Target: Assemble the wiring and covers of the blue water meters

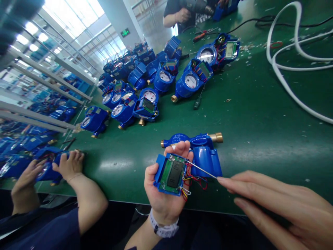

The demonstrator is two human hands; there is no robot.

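Observation:
My left hand, with a pale watch on its wrist, holds palm up a blue-framed circuit board with a grey display. Red, yellow and white wires run from the board's right side toward a blue meter housing. Behind the fingers lies the blue meter body with brass ends. From the right, my right hand grips a thin metal rod near its fingertips. The rod's far tip meets the board's upper right corner; its held end is hidden.
Blue meters crowd the green table toward the back left. At left, another person's hands touch a meter. A person at the back holds a dark tool. A white cable loops at right; a screwdriver lies behind.

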